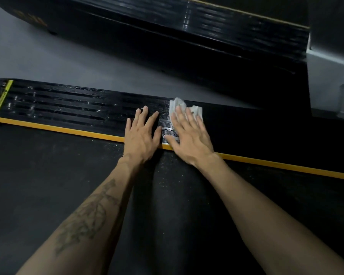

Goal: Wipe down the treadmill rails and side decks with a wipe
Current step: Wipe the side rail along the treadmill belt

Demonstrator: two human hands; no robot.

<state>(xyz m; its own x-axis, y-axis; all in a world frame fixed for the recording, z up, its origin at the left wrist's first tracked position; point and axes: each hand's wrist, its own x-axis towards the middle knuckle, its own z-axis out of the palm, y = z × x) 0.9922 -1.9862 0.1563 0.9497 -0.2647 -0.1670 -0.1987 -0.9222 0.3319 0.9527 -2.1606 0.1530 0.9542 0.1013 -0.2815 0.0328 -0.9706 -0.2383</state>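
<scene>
Wipe point(184, 108) under right hand point(189, 133)

Side deck point(72, 104) runs left to right beyond the treadmill belt point(48, 175), edge strip point(68, 130) between them. Left hand point(142, 133) is laid flat on the deck; right hand point(189, 133) just beside it, pressed on the wipe point(178, 105). Second treadmill point(167, 36) is seen behind, floor point(48, 64) between.

No legible text; yellow warning label point(2, 98) on side deck point(68, 105) too blurred; gold marking point(31, 18) on neighbouring machine unreadable
</scene>
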